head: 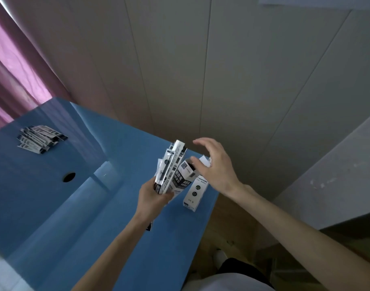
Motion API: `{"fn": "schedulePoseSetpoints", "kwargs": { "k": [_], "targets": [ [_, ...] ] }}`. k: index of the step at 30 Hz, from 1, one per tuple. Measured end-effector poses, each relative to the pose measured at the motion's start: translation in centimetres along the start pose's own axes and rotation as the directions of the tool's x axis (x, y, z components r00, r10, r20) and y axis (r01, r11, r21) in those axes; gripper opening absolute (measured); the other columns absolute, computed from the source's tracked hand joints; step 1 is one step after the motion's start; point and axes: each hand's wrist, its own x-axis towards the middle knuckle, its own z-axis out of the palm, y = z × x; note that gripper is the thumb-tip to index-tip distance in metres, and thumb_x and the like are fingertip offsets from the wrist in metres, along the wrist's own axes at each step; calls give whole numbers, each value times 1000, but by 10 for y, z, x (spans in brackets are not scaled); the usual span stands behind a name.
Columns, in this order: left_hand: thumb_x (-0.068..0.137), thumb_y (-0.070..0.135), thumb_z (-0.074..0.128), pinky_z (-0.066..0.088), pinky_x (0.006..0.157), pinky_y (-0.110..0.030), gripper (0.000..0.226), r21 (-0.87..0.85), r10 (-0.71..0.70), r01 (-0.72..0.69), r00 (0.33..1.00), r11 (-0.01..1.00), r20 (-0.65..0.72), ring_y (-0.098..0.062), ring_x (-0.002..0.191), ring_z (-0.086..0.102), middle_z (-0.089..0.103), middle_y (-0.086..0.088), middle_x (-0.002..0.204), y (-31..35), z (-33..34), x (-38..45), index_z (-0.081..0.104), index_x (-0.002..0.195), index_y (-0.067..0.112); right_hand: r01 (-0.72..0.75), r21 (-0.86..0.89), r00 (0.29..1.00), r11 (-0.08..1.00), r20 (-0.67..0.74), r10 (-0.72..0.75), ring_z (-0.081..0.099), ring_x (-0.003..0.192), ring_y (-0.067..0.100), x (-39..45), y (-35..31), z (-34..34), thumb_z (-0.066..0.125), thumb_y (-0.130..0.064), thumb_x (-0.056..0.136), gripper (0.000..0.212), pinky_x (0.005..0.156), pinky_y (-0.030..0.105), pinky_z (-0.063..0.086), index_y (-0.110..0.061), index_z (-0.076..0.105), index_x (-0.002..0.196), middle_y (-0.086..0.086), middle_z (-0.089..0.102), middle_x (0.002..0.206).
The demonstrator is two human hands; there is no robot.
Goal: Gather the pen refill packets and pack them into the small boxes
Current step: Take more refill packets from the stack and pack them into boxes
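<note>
Two small boxes sit by the table's right edge: an open one (183, 175) tilted beside my fingers and a second, white box (195, 193) just beside it. One fanned bundle of refill packets (169, 166) stands in my left hand (153, 199), too overlapped to count. A second heap of packets (40, 138) lies far left, roughly ten. One round hole (69, 177) marks the blue table (74, 217).

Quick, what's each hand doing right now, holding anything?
Left hand: grips a bunch of pen refill packets, along with an open small box.
Right hand: fingers spread and relaxed above the box's open top, holding nothing.
</note>
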Motion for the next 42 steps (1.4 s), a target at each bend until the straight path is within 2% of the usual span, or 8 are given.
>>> {"fn": "schedulePoseSetpoints", "kwargs": {
  "k": [3,7,11,19,31,35,40,42],
  "targets": [
    [71,12,70,49,49,-35,15,110,21,-23,1000,994,23,-10,51,58,67,8,62,-6,-4,0,62,76,24,-38,19,998,999,46,37,47,127,2,-8,3,8,68,-41,96,49,108,22,39,-24,56,140,-14,57,133],
    [78,5,72,40,46,-19,19,210,58,-59,998,976,12,-5,50,53,65,9,62,-11,1,-4,61,79,21,-198,148,980,969,38,194,58,110,3,-12,3,21,70,-49,93,60,92,22,49,-22,53,144,-13,62,117],
    [78,2,75,53,55,-35,23,146,21,-26,999,989,40,-14,66,68,72,13,77,-15,4,-6,66,86,21,-255,351,967,901,108,232,70,84,7,-9,1,27,73,-26,95,33,71,25,57,-20,68,127,-5,74,92],
    [73,-10,81,59,67,-24,43,15,-100,99,994,995,52,-6,80,74,77,12,85,-20,1,-6,69,92,26,-362,421,930,832,228,290,71,83,12,-4,6,32,76,-21,92,7,77,25,57,-15,75,96,-1,76,88],
    [75,-7,80,58,59,-39,34,-58,-159,164,984,985,76,-19,66,69,77,-7,85,-20,2,-9,67,99,13,-464,566,886,681,298,355,72,78,20,7,-4,32,76,-14,92,22,73,40,62,-13,69,113,5,80,93],
    [76,-10,79,50,49,-24,32,-121,-198,210,975,970,103,-9,54,62,74,-8,83,-18,2,-10,65,98,9,-444,570,896,691,312,317,70,71,14,8,-5,31,77,-14,90,14,60,24,55,-10,78,104,3,80,89],
    [77,-12,79,44,45,-21,29,-185,-239,261,962,947,132,-8,47,53,72,-2,69,-19,-2,-10,64,95,3,-372,540,923,755,303,238,72,86,39,12,-3,31,79,-16,89,16,80,49,60,-10,79,104,8,79,95],
    [77,-11,79,43,45,-20,28,-182,-242,266,960,947,141,-8,48,52,74,-3,71,-19,-3,-11,64,95,5,-357,524,927,773,299,225,73,86,36,12,-2,32,78,-16,90,11,81,47,59,-13,79,100,6,79,93]
  ]
}}
